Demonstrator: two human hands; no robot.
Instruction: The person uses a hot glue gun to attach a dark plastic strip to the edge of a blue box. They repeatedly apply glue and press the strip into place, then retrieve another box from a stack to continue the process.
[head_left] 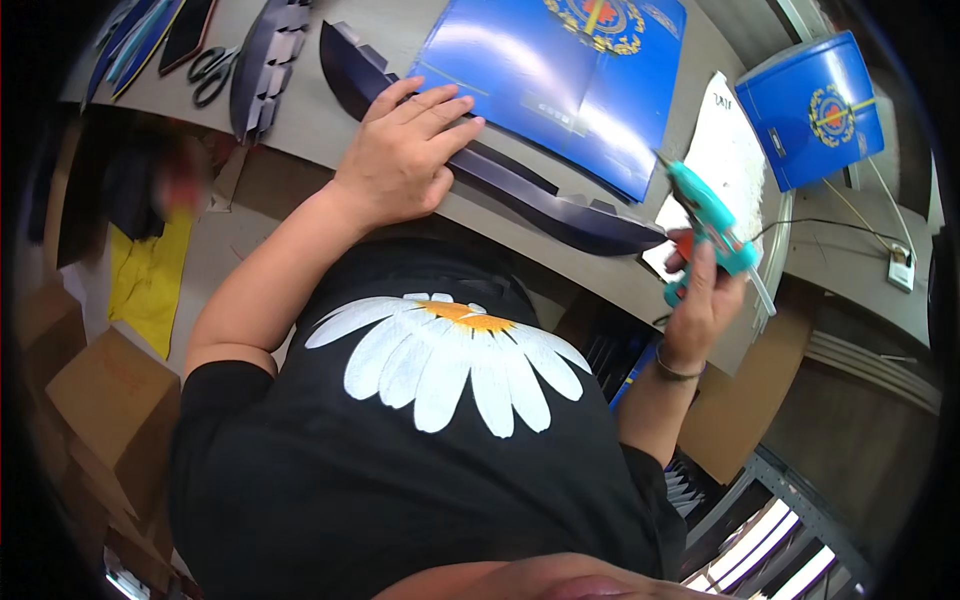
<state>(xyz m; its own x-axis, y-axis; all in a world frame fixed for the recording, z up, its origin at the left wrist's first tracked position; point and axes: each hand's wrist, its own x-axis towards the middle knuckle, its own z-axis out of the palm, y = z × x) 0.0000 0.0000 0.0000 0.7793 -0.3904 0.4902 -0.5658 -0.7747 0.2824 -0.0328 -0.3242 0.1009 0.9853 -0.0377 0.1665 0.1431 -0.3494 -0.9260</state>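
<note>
My left hand (pixel 400 155) lies over a long dark curved strip (pixel 590 226) at the table's front edge. Its fingers are stretched out and somewhat apart, with the tips touching the near left corner of a flat blue panel (pixel 560 90). A gold and red emblem marks the panel. To the right, my right hand (pixel 708 300) is closed round the handle of a teal glue gun (pixel 712 205). The gun's nozzle points up and left, close to the panel's near right corner. A pale glue stick (pixel 765 290) pokes out of its back end.
A blue box (pixel 815 110) with a similar emblem stands at the right, near a white power socket (pixel 900 270) with cables. White paper (pixel 715 150) lies beside the panel. Scissors (pixel 212 75) and another dark strip with pale tabs (pixel 268 75) are at the left.
</note>
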